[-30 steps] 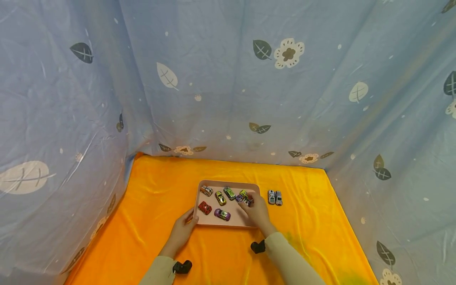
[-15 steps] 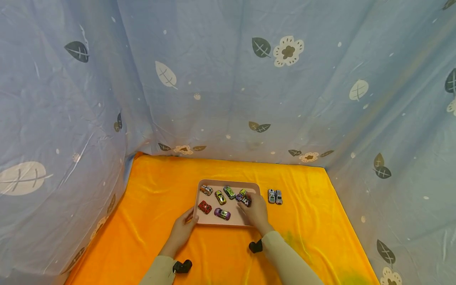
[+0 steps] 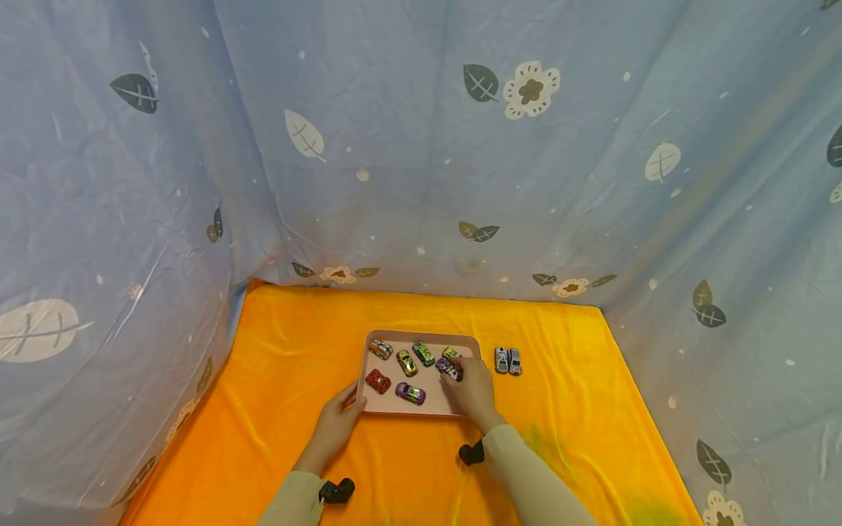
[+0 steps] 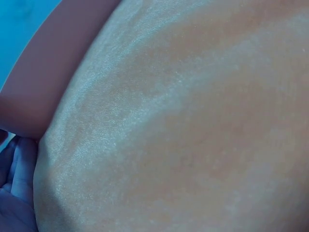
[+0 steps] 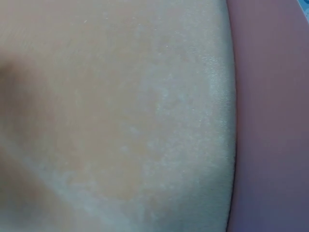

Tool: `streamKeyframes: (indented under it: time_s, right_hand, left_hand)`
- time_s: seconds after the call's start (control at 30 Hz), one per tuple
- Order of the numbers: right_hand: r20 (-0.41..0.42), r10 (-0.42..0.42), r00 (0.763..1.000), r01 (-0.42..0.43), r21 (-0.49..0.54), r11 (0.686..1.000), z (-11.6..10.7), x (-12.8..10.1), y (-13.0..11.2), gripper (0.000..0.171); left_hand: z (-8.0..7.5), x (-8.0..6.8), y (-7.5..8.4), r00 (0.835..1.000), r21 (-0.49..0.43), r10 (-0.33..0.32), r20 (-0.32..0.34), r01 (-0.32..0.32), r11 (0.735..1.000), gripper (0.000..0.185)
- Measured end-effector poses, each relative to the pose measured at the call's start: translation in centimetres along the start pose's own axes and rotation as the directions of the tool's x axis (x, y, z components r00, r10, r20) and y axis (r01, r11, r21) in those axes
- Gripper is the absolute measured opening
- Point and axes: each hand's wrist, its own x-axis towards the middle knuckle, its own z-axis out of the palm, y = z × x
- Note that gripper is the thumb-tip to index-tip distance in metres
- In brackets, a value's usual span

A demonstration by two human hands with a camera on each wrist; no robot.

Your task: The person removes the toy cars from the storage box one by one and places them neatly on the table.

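A shallow pink tray point(image 3: 430, 408) lies on the yellow cloth. At its near left corner my left hand point(image 3: 334, 429) grips the rim, thumb over the edge; fingers point(image 4: 21, 174) show against the tray wall in the left wrist view. Over the tray's right side, my right hand point(image 3: 476, 387) pinches a purple-and-white toy car point(image 3: 449, 369). Behind that car, a yellow-green toy car point(image 3: 451, 353) is partly covered. Also in the tray are a red car point(image 3: 378, 381), a purple-and-green car point(image 3: 411, 394), a yellow car point(image 3: 406, 363), a green car point(image 3: 424, 353) and an orange-and-white car point(image 3: 381, 349).
Right of the tray, a white-and-green toy car point(image 3: 501, 360) and a silver-purple one point(image 3: 514, 361) stand side by side on the yellow cloth point(image 3: 566, 424). Blue patterned curtains point(image 3: 421, 146) hang behind and along both sides.
My right hand has drawn slightly to the right, and more of the purple-and-white car shows at its fingertips. My left hand keeps its grip on the tray.
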Motion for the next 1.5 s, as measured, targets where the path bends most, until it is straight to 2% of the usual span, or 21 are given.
streamKeyframes:
  time_s: [0.23, 0.4, 0.7, 0.87, 1.1, 1.5]
  right_hand:
    - [0.029, -0.041, 0.999, 0.043, -0.076, 0.996, -0.2, -0.1, -0.1, 0.033]
    - [0.046, -0.051, 0.998, 0.054, -0.072, 0.996, -0.3, -0.3, -0.3, 0.034]
    - [0.069, -0.091, 0.993, 0.081, 0.139, 0.987, -1.4, -0.5, 0.0, 0.034]
    - [0.024, -0.09, 0.996, 0.081, 0.247, 0.966, -2.7, -0.8, 0.5, 0.035]
    - [-0.05, -0.034, 0.998, 0.047, 0.29, 0.956, -5.1, -1.0, 2.3, 0.041]
    - [-0.073, 0.149, 0.986, -0.119, 0.316, 0.941, -7.2, -1.2, 7.1, 0.045]
  left_hand:
    - [0.1, 0.0, 0.1, 1.0, 0.009, 0.0, -0.009, 0.0, 1.0, 0.05]
    - [0.1, -0.1, 0.0, 1.0, 0.016, 0.005, -0.013, -0.005, 1.0, 0.051]
    - [0.1, -0.1, -0.2, 0.999, 0.027, 0.021, -0.024, -0.021, 0.999, 0.053]
    - [0.1, 0.1, -0.3, 1.0, 0.026, 0.024, -0.019, -0.024, 0.999, 0.052]
    - [0.1, 0.1, -0.3, 1.0, 0.024, 0.019, -0.011, -0.019, 1.0, 0.053]
    - [0.1, 0.1, -0.2, 1.0, 0.026, 0.029, -0.012, -0.029, 0.999, 0.053]
